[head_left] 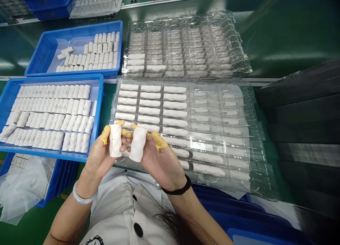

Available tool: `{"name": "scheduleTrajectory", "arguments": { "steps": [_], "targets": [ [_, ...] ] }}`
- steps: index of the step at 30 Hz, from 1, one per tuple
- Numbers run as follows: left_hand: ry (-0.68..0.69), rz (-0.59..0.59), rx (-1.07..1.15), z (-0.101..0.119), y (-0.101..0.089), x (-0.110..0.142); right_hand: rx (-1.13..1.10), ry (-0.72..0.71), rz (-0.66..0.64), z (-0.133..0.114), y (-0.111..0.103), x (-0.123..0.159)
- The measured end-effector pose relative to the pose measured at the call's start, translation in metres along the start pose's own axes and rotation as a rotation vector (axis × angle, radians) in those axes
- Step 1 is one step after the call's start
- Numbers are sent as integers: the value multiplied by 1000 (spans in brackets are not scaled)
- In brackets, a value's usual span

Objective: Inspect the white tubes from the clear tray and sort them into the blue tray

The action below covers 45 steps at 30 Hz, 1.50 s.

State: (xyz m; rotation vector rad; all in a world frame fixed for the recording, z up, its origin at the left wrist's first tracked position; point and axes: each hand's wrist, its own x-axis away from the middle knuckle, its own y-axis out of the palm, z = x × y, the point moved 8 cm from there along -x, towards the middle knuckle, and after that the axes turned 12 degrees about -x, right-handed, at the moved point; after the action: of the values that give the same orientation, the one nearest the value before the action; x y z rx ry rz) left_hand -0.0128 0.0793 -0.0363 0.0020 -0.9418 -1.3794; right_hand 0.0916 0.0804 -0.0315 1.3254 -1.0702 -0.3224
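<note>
My left hand (102,151) is closed on a white wavy cylinder (115,141) with small dark marks on its side. A second white wavy cylinder (137,144), plain on the side facing me, is gripped by my right hand (162,158). Both pieces stand nearly upright, side by side and slightly apart. Yellow finger cots cover several fingertips on both hands. Just beyond my hands lies a clear plastic tray (256,156) with white pieces in its left and middle columns. To the left, a blue bin (99,107) holds rows of similar white cylinders.
Farther back stand another blue bin (120,43) with white cylinders and a stack of clear trays (186,43) with a few pieces. Dark stacked material (308,131) rises at the right. A lower blue crate (50,188) with translucent sheets (23,188) sits at the lower left.
</note>
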Motion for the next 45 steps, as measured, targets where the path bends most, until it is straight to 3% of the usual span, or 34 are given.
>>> {"name": "scheduleTrajectory", "arguments": {
  "steps": [7,16,23,40,45],
  "targets": [
    [-25,135,-69,-2,-6,0,14,-29,44,0,-12,-2],
    [-14,-23,-161,-5,3,0,79,-57,7,0,-13,-2],
    [-50,82,-85,-5,-3,-2,11,-2,22,-2,-3,-1],
    [-32,40,-24,-7,3,-4,-7,-37,73,-2,-5,-1],
    [-38,91,-77,-9,0,-4,-34,-42,64,-3,-11,-3]
  ]
}}
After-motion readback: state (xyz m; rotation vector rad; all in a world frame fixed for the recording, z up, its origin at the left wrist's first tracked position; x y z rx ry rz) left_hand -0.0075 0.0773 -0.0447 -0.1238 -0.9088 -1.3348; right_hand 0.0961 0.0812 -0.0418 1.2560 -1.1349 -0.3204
